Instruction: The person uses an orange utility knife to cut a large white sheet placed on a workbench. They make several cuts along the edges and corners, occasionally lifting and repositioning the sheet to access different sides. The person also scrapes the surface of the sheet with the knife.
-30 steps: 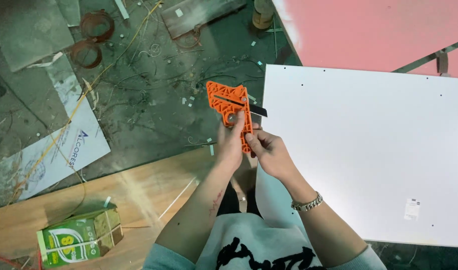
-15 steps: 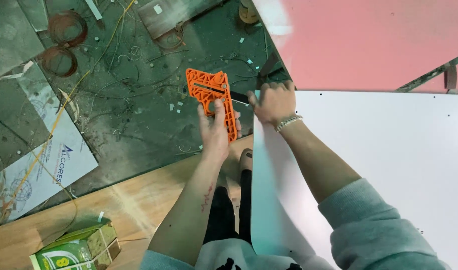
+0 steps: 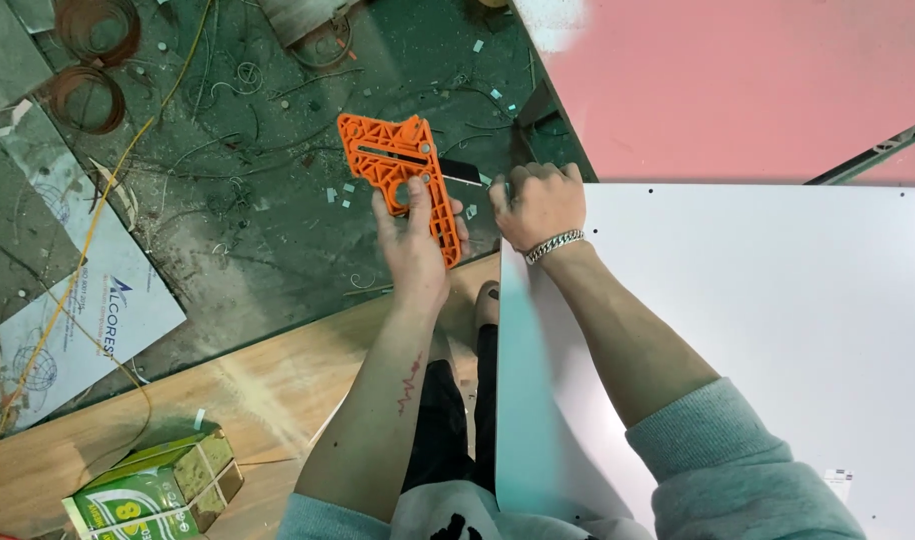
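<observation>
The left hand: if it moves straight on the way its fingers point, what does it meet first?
The left hand grips an orange plastic tool and points up-picture. Beyond it probably only the littered floor, with loose wire scraps; depth is unclear.

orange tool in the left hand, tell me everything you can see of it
The orange tool looks like moulded plastic: a flat, L-shaped jig with an open lattice of triangular ribs, a dark slot across its wide head and a long narrow stem. The left hand grips the stem, thumb pressed on a round hole. It is held flat-on to the camera above the littered floor, just left of the white panel's corner, with a dark strip behind it.
</observation>
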